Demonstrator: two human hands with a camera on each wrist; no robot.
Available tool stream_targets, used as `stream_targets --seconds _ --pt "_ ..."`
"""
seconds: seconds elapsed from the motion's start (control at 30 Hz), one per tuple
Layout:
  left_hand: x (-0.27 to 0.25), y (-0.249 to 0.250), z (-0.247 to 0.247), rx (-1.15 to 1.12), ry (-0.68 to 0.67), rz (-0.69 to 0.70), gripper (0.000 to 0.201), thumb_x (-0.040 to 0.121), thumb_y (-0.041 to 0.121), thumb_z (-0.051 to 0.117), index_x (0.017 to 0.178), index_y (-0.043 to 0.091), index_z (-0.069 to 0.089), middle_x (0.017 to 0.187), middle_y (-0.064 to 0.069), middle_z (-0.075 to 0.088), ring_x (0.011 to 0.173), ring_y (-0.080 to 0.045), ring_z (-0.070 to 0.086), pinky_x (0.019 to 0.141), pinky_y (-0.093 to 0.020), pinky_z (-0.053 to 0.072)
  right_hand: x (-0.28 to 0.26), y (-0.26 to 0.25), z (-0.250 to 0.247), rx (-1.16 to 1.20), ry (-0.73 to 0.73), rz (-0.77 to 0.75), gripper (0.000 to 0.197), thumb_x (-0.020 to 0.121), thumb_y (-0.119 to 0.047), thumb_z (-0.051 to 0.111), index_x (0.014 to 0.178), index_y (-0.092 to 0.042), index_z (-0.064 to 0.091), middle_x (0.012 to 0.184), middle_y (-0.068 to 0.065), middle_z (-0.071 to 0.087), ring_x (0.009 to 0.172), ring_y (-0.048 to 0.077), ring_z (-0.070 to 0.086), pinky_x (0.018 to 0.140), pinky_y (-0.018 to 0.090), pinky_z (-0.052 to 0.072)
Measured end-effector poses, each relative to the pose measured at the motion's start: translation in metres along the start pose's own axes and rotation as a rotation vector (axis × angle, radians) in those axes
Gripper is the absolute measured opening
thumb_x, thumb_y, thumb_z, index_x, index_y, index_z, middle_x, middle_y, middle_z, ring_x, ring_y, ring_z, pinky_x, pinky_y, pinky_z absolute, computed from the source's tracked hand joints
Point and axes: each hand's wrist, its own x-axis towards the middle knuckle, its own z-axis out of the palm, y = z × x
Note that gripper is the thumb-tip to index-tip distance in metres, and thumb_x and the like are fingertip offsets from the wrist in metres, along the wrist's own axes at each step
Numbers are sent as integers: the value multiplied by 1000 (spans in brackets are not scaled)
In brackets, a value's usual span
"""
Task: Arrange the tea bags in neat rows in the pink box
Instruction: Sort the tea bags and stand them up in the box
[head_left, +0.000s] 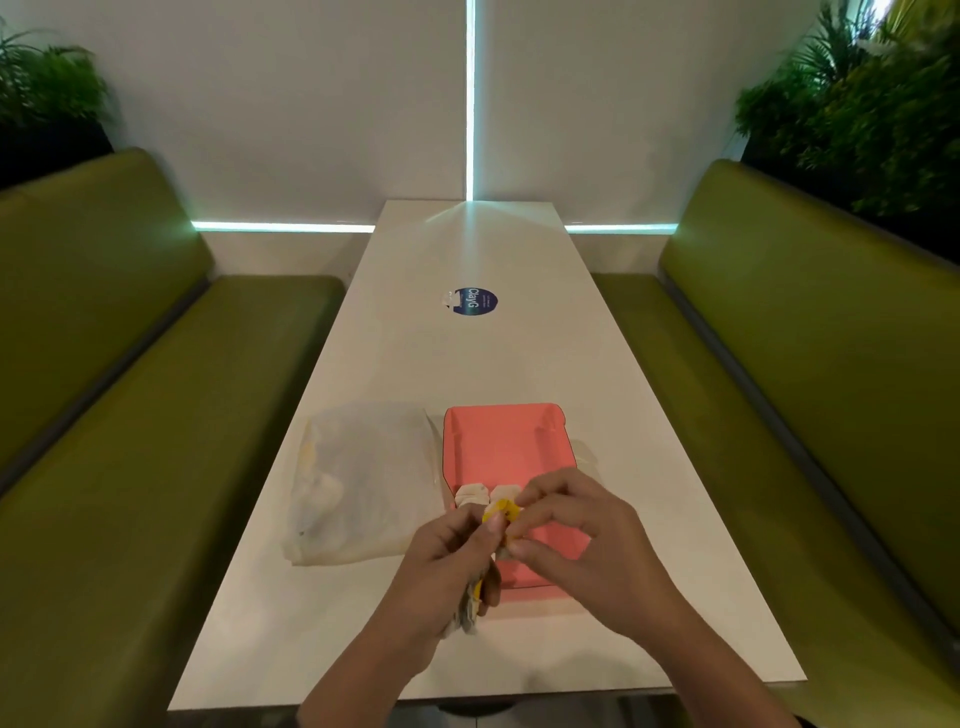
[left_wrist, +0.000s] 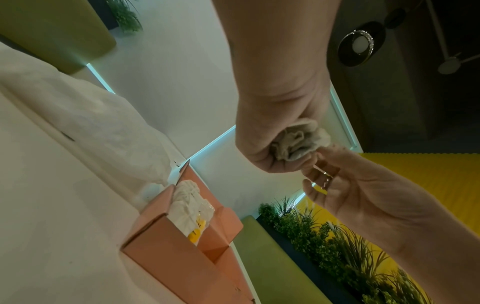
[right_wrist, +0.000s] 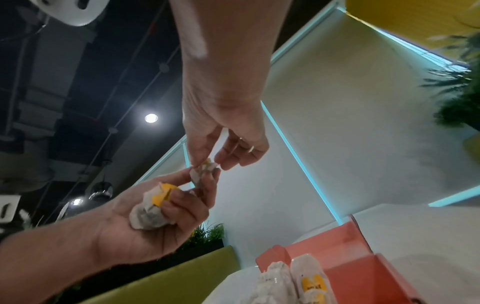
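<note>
Head view, left hand (head_left: 451, 551) gripping tea bags (head_left: 470, 605), pink box (head_left: 498, 447)

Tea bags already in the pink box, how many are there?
2 visible, side by side at the near left end of the box: one tea bag leftmost, another just right of it. The hands cover part of the box, so more may be hidden.

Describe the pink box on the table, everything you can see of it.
The pink box is an open, shallow carton, cardboard by the look of it, salmon-pink inside and out, with folded corner flaps. It lies flat on the white table, its long side running away from the person, right of a crumpled translucent bag. Two tea bags lie side by side inside it. Both hands work just above its near end; neither visibly touches it.
</note>
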Motion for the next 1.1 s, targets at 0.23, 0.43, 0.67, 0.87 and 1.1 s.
stream_targets --seconds 0.23,0.43,0.67,0.87,1.1 --pt "2 -6 4 -39 70 94 33 69 27 64 89 1 59 53 1 58 40 -11 45 42 -21 40 0 -5 -9 209 27 300 20 74 -14 77 86 -24 64 85 -10 66 72 7 57 65 19 49" --pt "8 -17 0 -43 142 160 73 37 61 86 76 5 60 52 -3 55 39 -12 46 38 -21 37 -1 -5 -8 288 -63 371 5 80 -8 70 84 -9 67 71 -3 64 63 9 55 66 26 47" --pt "7 -13 5 -86 178 152 37 78 53 61 84 16 68 69 -11 60 40 -15 45 40 -22 37 -1 -5 -8 500 -37 430 4 77 -16 68 78 -13 66 67 3 63 70 19 53 65 22 46" --pt "5 -7 5 67 161 313 45 62 55 75 96 26 70 89 5 65 42 -17 45 34 -19 35 0 -3 -10 501 4 424 17 68 -26 70 76 -12 65 65 3 63 66 16 54 65 23 45" --pt "5 -2 3 268 183 290 8 73 19 78 75 22 71 75 9 61 42 -9 41 35 -21 36 1 4 -14 58 4 270 41 78 -16 73 107 -38 54 105 -24 60 96 -1 55 76 10 43"
